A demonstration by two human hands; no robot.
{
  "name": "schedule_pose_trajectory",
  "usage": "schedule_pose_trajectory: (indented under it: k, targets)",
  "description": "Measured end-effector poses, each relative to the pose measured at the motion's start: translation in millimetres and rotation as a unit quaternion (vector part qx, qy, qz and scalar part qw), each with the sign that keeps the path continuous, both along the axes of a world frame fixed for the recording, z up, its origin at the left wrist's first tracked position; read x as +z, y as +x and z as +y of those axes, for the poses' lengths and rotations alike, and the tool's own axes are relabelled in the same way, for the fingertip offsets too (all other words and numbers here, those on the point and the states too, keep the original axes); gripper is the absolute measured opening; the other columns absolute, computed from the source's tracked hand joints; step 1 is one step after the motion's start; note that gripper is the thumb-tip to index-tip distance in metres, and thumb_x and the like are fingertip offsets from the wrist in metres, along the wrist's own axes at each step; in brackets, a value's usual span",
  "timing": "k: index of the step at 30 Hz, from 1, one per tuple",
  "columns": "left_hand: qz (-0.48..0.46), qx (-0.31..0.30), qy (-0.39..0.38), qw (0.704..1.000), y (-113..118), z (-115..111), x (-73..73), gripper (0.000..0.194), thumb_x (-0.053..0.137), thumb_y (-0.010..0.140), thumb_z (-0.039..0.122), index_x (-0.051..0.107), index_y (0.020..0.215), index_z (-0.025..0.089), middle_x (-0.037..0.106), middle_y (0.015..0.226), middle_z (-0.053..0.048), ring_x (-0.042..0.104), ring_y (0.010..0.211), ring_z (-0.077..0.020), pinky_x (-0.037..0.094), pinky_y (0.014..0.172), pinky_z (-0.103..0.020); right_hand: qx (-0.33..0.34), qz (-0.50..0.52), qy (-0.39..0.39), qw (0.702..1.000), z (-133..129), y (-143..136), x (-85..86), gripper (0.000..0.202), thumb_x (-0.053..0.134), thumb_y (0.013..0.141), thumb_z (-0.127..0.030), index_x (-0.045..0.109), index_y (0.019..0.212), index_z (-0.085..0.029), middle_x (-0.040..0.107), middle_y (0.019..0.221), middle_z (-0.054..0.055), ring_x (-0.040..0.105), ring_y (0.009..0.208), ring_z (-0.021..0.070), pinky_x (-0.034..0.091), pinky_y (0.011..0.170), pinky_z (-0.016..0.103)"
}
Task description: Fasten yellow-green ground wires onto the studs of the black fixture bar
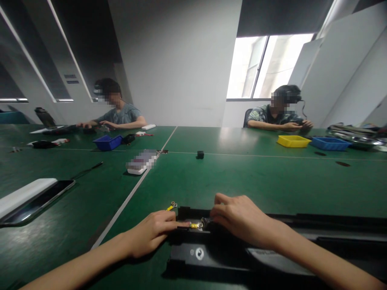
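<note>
1. On my feed, the left hand stretches its index finger to the yellow lug; I can't tell whether its other fingers clamp anything.
2. I see the lug at the black tray's left end, its ring toward the right hand.
3. The right fingers bend close together just beside that ring; I can't tell what they grip.
4. A second lug shows beyond the left hand.

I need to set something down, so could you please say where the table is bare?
The table looks bare between the small black block and the right hand, and from that block to the yellow bin. It is crowded around the dark-blue bin and at the black casing, by the left hand.
</note>
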State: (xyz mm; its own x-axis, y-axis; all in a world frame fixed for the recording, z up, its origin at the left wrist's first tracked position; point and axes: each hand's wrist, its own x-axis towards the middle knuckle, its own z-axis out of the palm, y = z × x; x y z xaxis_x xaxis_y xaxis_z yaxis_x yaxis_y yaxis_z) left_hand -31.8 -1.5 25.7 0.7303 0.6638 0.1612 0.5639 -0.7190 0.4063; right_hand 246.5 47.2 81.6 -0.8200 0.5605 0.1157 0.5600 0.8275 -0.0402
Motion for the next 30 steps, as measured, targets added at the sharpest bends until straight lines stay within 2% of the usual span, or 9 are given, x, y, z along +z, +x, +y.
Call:
schedule_pose_trajectory:
  k: [6, 13, 16, 21, 25, 30]
  targets:
    - [0.001, -0.006, -0.003, 1.000, 0.7, -0.2, -0.9, 0.049, 0.035, 0.091, 0.007, 0.046, 0.134, 0.028, 0.054, 0.087, -0.006, 0.052, 0.077, -0.0209, 0.039, 0.068, -0.028, 0.044, 0.008, 0.028, 0.999, 8.4, 2.7, -4.9, 0.017, 0.050, 0.093, -0.024, 0.067, 0.091, -0.022, 0.060, 0.090, 0.002, 0.051, 0.060, 0.0110, 0.027, 0.052, 0.025]
    - [0.004, -0.001, -0.008, 1.000, -0.8, 0.0, -1.5, 0.048, 0.035, 0.091, 0.007, 0.048, 0.133, 0.026, 0.054, 0.087, -0.006, 0.052, 0.076, -0.0211, 0.039, 0.068, -0.028, 0.069, 0.001, 0.060, 0.996, 11.7, 1.8, -6.2, 0.022, 0.048, 0.094, -0.026, 0.066, 0.084, -0.020, 0.059, 0.087, 0.003, 0.048, 0.060, 0.0115, 0.028, 0.055, 0.027]
    - [0.004, -0.002, -0.008, 1.000, -1.7, 0.5, -2.4, 0.048, 0.036, 0.091, 0.008, 0.048, 0.134, 0.027, 0.055, 0.087, -0.006, 0.053, 0.077, -0.0215, 0.040, 0.068, -0.029, 0.102, -0.015, 0.075, 0.992, 14.2, -1.2, -1.1, 0.019, 0.051, 0.093, -0.024, 0.067, 0.084, -0.018, 0.059, 0.084, 0.004, 0.047, 0.062, 0.0120, 0.027, 0.056, 0.028]
    - [-0.012, -0.007, -0.014, 1.000, -0.9, 0.6, -3.0, 0.044, 0.034, 0.096, 0.013, 0.046, 0.135, 0.029, 0.058, 0.095, -0.007, 0.055, 0.084, -0.0227, 0.042, 0.075, -0.031, 0.199, -0.061, 0.108, 0.972, 24.1, -14.3, 15.6, 0.016, 0.055, 0.091, -0.018, 0.064, 0.078, -0.018, 0.056, 0.077, 0.001, 0.043, 0.062, 0.0132, 0.025, 0.059, 0.030]
    - [-0.016, -0.009, -0.010, 1.000, -0.5, 0.1, -2.6, 0.038, 0.033, 0.097, 0.015, 0.052, 0.129, 0.024, 0.059, 0.093, -0.008, 0.055, 0.083, -0.0225, 0.042, 0.073, -0.030, 0.269, -0.088, 0.125, 0.951, 30.4, -25.7, 26.9, 0.018, 0.054, 0.091, -0.018, 0.063, 0.075, -0.016, 0.055, 0.077, 0.002, 0.043, 0.067, 0.0144, 0.026, 0.063, 0.031]
    - [-0.013, -0.008, 0.003, 1.000, -0.8, 0.0, -2.7, 0.036, 0.035, 0.096, 0.015, 0.054, 0.126, 0.022, 0.058, 0.090, -0.008, 0.055, 0.080, -0.0217, 0.041, 0.070, -0.029, 0.308, -0.111, 0.139, 0.935, 36.6, -30.2, 29.1, 0.022, 0.052, 0.092, -0.021, 0.062, 0.073, -0.016, 0.055, 0.079, 0.002, 0.043, 0.068, 0.0147, 0.027, 0.067, 0.031]
